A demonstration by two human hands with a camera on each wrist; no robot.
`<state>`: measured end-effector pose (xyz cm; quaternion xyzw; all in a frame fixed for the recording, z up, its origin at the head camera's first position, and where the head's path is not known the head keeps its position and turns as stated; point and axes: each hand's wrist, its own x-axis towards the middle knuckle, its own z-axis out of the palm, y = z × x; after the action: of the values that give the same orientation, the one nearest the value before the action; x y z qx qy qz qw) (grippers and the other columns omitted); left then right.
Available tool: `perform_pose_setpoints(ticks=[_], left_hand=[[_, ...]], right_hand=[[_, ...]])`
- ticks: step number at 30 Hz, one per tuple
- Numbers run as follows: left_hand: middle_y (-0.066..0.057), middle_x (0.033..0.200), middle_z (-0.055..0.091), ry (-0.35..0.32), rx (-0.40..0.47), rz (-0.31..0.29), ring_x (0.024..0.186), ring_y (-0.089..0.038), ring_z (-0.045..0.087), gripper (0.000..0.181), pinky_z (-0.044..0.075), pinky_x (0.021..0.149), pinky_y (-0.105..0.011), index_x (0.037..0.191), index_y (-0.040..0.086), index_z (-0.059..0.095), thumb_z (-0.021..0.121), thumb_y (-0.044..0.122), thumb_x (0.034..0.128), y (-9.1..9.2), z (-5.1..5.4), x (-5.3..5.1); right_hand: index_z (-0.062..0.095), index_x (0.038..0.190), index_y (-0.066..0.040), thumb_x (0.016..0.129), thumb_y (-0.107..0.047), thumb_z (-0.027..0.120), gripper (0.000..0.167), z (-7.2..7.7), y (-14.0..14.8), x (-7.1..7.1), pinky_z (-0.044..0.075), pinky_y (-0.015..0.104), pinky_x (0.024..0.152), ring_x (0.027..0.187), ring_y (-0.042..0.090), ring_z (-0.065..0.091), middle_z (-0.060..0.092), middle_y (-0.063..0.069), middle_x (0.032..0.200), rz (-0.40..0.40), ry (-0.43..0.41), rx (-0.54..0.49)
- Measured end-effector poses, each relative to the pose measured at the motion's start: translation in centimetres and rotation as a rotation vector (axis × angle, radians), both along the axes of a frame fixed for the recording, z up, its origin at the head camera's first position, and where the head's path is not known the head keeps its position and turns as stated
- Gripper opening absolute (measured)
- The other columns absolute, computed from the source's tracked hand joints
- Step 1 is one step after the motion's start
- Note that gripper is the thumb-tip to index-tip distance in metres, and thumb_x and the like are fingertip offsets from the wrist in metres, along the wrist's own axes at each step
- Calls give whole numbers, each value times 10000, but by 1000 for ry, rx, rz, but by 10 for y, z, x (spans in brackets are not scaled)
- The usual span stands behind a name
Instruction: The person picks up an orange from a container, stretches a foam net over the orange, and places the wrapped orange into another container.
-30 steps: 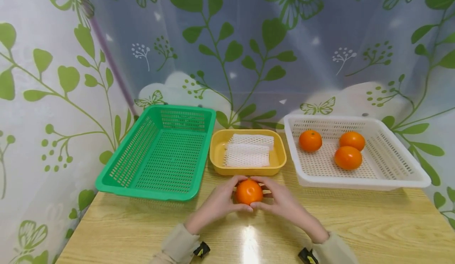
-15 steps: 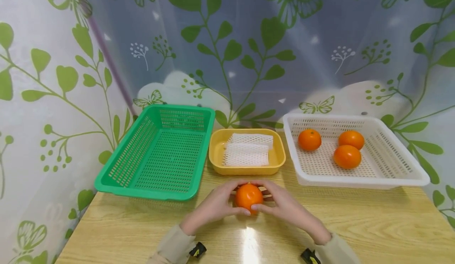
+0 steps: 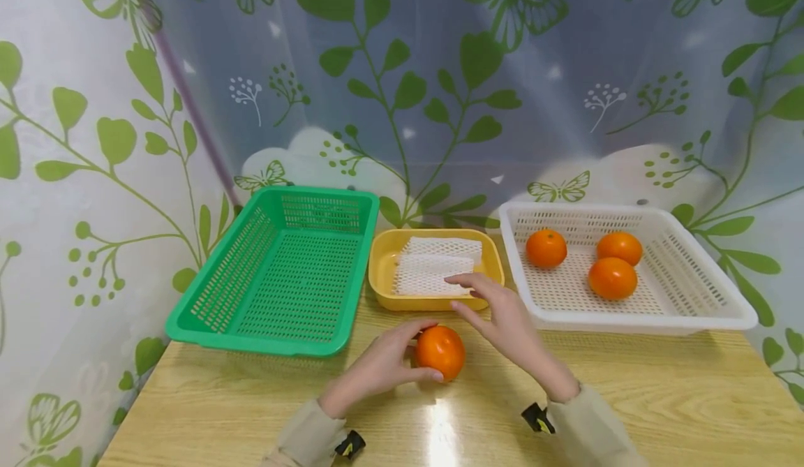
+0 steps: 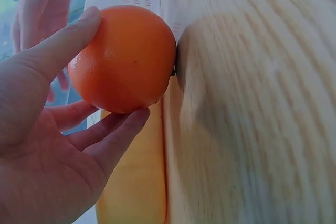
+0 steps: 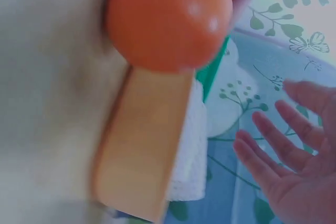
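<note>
In the head view my left hand point(image 3: 380, 366) grips an orange fruit point(image 3: 440, 352) on the table, thumb at the near side and fingers round the far side; the left wrist view shows the same grip on the fruit point(image 4: 126, 59). My right hand point(image 3: 510, 324) is off the fruit, fingers apart and holding nothing, over the near right edge of a yellow tray point(image 3: 440, 304). White foam net sleeves point(image 3: 433, 275) lie in that tray. The right wrist view shows the right hand point(image 5: 294, 156) with fingers spread.
A green basket point(image 3: 295, 278) stands at the left. At the right, a white basket point(image 3: 641, 322) holds three orange fruits point(image 3: 546, 248). The wooden table point(image 3: 678, 390) reaches back to a patterned curtain point(image 3: 402, 104).
My right hand has let go of the fruit and moved up and to the right, towards the yellow tray. The left hand stays on the fruit.
</note>
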<state>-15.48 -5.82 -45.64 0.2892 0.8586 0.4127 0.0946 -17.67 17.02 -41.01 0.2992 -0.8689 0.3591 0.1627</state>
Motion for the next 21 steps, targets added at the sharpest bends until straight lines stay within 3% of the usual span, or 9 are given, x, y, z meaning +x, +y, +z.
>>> perform_pose_setpoints(ticks=[2, 6, 11, 16, 21], left_hand=[[-115, 1405, 583, 4, -2, 0, 1172, -261, 633, 814, 541, 988, -395, 1472, 40, 476, 857, 348, 822, 0, 0, 0], [-113, 1401, 583, 7, 5, 1, 1168, -265, 636, 806, 542, 988, -401, 1465, 39, 481, 862, 334, 819, 0, 1, 0], [-126, 1413, 572, 0, 16, -1, 1163, -273, 642, 805, 546, 981, -395, 1470, 40, 477, 862, 318, 820, 1, 1, 1], [-124, 1424, 566, -3, 12, 2, 1151, -268, 654, 815, 544, 980, -372, 1481, 53, 468, 856, 335, 822, 1, 0, 0], [-116, 1426, 568, -1, 2, 12, 1147, -263, 659, 818, 539, 986, -370, 1483, 61, 468, 855, 348, 822, 0, 0, 0]], right_hand=[[674, 1246, -105, 933, -127, 744, 322, 7, -4, -9, 586, 453, 853, 1039, 311, 686, 702, 70, 1211, -62, 51, 47], [687, 1234, -100, 954, -164, 725, 289, 12, -12, -32, 561, 465, 910, 1117, 303, 659, 697, 83, 1218, -134, 59, 131], [708, 1201, -77, 942, -159, 739, 273, 2, -17, -57, 531, 479, 968, 1116, 305, 651, 707, 102, 1199, -185, 81, 240], [735, 1131, -59, 884, -130, 798, 264, -11, -18, -66, 543, 446, 871, 989, 322, 617, 724, 115, 1113, -242, 162, 324], [766, 1057, -83, 828, -149, 855, 255, -19, -20, -69, 515, 385, 797, 910, 286, 573, 719, 84, 1022, -288, 184, 393]])
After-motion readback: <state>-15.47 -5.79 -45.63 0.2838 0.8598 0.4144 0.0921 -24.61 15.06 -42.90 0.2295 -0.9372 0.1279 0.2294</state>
